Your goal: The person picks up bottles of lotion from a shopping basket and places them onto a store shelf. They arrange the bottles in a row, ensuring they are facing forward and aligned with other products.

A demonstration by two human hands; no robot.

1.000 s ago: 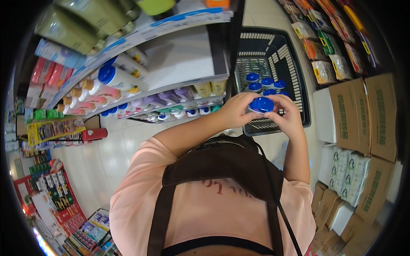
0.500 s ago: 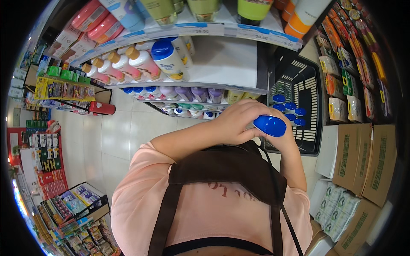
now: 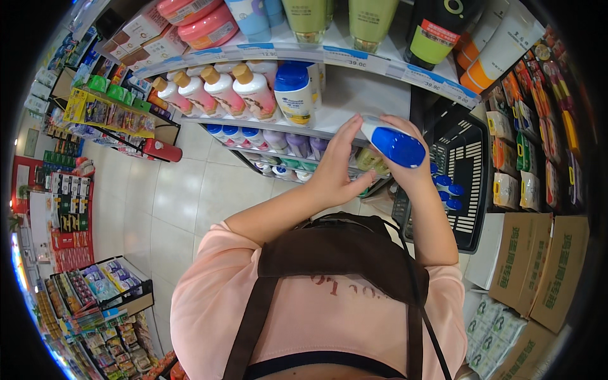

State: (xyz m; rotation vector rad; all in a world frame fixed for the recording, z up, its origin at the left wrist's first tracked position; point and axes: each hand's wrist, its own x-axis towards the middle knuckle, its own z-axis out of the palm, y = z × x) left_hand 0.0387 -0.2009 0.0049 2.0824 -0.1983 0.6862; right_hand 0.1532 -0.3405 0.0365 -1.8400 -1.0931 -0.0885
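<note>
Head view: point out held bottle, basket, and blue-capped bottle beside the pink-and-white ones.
Held bottle [image 3: 398,148], head view: blue cap.
Basket [image 3: 482,190], head view: right rim.
Blue-capped shelf bottle [image 3: 296,104], head view: white body.

Your bottle is white with a blue cap, your shirt pale pink under dark brown straps, the right-hand basket black, and the cartons at right brown with green print.

upper shelf: green tubes, white-and-orange tube | middle shelf: brown-capped bottles, blue-capped bottle
</note>
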